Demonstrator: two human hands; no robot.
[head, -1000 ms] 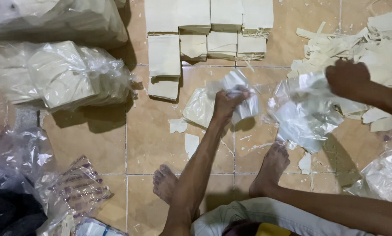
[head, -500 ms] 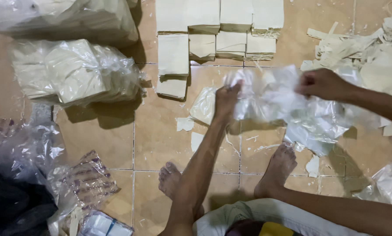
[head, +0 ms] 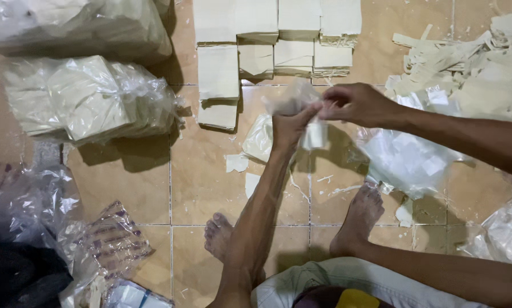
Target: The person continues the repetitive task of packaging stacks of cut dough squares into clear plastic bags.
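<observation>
Feet: bare (head: 347, 219), flat on the tan tiled floor (head: 125, 188).
Left hand (head: 290, 126): raised over the floor, fingers pinched shut on the clear plastic bag (head: 293, 98).
Right hand (head: 356, 104): just beside the left, fingertips clamped on the same bag's edge.
Bag: held between both hands above the tiles, crumpled, in front of the paper stacks.
Loose clear bags (head: 407, 159): heaped on the floor under the right forearm.
Wrapped bundle (head: 87, 100): far left, well apart.
Paper stacks (head: 279, 34): in rows beyond the hands.
</observation>
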